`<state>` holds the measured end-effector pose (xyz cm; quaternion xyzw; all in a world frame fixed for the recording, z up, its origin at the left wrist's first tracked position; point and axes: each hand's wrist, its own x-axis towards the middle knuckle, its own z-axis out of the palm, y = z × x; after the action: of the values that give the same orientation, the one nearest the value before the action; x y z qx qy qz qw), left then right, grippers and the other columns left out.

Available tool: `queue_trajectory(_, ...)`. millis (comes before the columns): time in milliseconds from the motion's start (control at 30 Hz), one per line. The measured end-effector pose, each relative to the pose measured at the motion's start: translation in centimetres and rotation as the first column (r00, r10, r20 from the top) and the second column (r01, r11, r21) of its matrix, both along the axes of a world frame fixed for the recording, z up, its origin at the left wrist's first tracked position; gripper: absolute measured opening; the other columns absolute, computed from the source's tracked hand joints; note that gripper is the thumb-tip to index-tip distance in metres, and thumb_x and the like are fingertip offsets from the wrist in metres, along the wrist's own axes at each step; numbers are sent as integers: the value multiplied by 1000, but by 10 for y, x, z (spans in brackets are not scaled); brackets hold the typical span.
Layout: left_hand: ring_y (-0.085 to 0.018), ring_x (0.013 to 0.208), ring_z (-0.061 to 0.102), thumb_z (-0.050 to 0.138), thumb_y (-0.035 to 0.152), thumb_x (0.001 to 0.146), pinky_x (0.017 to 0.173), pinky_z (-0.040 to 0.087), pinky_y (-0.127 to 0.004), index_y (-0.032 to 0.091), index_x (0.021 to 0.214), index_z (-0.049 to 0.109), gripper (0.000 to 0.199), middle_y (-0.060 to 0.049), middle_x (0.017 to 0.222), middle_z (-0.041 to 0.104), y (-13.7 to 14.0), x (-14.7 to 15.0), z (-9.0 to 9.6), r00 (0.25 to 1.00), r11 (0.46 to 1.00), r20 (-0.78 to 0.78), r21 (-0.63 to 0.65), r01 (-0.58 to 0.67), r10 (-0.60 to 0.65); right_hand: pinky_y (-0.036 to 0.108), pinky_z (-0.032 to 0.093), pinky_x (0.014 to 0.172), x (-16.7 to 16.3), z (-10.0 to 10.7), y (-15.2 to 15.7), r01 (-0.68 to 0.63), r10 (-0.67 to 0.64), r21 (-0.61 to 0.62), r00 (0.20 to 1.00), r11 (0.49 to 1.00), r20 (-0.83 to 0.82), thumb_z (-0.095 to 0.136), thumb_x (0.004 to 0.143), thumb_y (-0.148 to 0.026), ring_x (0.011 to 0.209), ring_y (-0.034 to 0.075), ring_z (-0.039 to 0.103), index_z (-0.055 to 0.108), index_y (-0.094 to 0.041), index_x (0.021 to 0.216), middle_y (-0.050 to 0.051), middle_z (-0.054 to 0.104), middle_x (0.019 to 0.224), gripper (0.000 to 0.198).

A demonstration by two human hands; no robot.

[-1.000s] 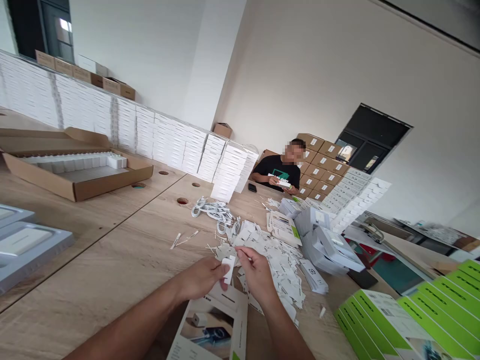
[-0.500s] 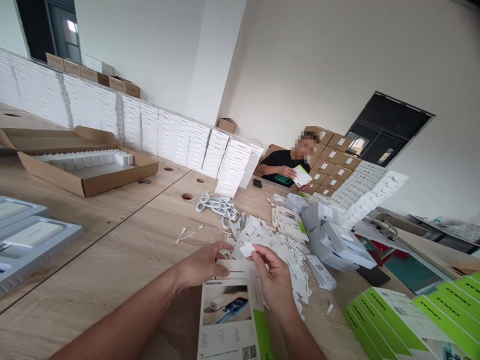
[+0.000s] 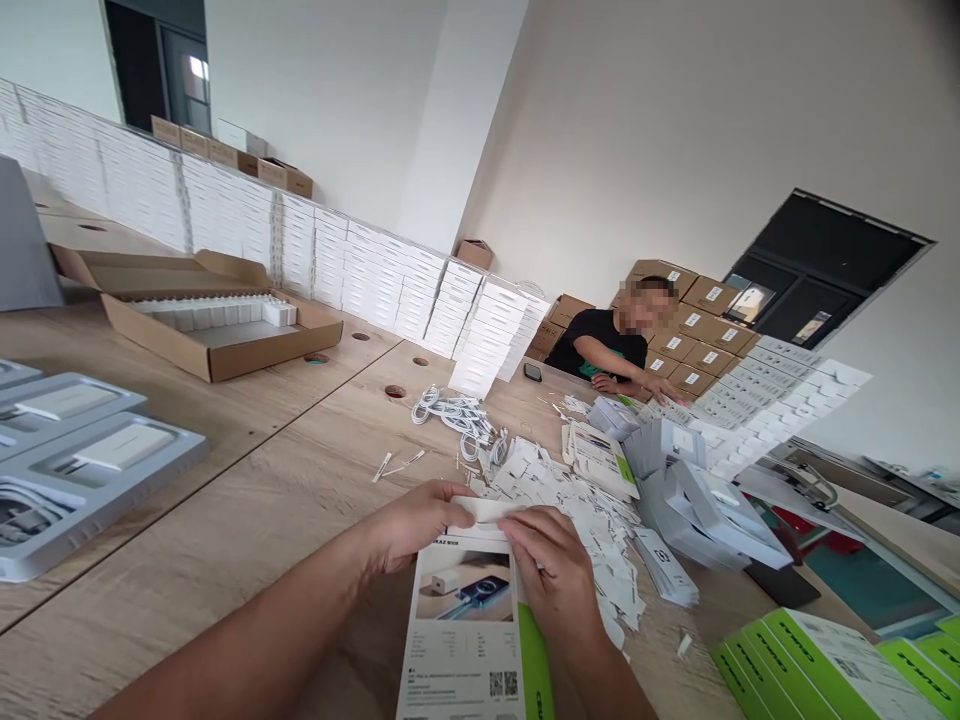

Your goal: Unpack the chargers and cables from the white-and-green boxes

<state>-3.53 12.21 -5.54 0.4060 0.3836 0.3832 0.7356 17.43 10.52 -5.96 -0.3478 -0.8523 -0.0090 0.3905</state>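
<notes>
A white and green printed product box [image 3: 465,640] lies in front of me, with a picture of a phone and charger on its face. At its far end, my left hand [image 3: 431,520] is closed on the left corner, thumb on top. My right hand [image 3: 551,560] grips the right side of that same end, its fingers pressed on the white flap [image 3: 480,510]. Just beyond my hands a loose pile of white paper pieces [image 3: 540,475] spreads over the wooden table [image 3: 300,520]. The undersides of both hands are hidden.
Grey trays [image 3: 112,500] with chargers sit at left, near an open cardboard box [image 3: 217,350] of white adapters. White cables [image 3: 457,415] and stacked white boxes [image 3: 375,270] stand beyond. More trays [image 3: 705,500] and green boxes [image 3: 795,650] are at right. A co-worker [image 3: 607,345] sits across.
The small white flap that my right fingers held up is now folded down at the box end. The co-worker's hand has moved from a held box toward the stacks at right. My view has shifted left.
</notes>
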Motion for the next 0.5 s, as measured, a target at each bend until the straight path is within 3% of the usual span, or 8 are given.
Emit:
queue_trajectory(167,-13,59,56,65,21,65,53,38,-22,15,92,68,28,1,69,65,-5,0,6,999,986,-54,165,1,8,41,46,78,-6,0,-2,59,-64,100,997,993,43,51,88,-9,91,23,59,69,-30,109,4,69,97,34)
queue_trajectory(267,-12,61,54,74,27,64,56,38,-21,13,89,67,30,2,70,64,-5,0,5,997,958,-63,282,56,-40,40,47,78,-6,1,-2,67,-68,64,997,996,25,49,89,-9,91,22,58,69,-30,109,5,67,97,35)
queue_trajectory(400,-13,62,54,81,30,59,60,40,-23,12,89,66,38,1,71,63,-1,0,0,995,938,-88,337,78,-51,40,49,89,0,5,-2,15,-32,-188,995,982,-90,53,91,-22,111,25,54,67,-31,114,7,59,118,29)
queue_trajectory(500,-14,66,57,79,32,62,62,42,-24,13,93,66,38,-1,76,66,0,0,-2,992,933,-110,346,96,-62,39,51,92,8,8,0,-8,-104,-411,963,912,-248,61,88,-34,120,27,51,61,-31,124,8,50,135,36)
